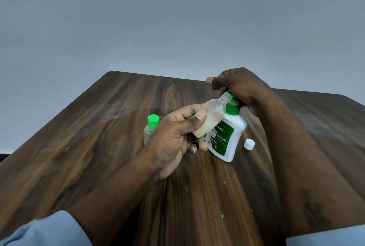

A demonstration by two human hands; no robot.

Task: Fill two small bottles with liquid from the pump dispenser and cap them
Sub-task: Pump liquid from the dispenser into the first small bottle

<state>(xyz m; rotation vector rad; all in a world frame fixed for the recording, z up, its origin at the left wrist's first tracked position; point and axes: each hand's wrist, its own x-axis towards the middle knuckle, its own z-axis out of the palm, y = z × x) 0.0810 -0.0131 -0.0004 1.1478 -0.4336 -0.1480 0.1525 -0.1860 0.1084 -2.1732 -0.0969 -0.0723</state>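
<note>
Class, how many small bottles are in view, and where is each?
2. The uncapped bottle, part-filled, is tilted in the left hand at the dispenser. The green-capped bottle stands on the table, partly behind that hand. None seems hidden.

I've one view only: wide head cam, facing forward and down, close over the table (102, 147), wall (177, 18) at 12 o'clock.
</note>
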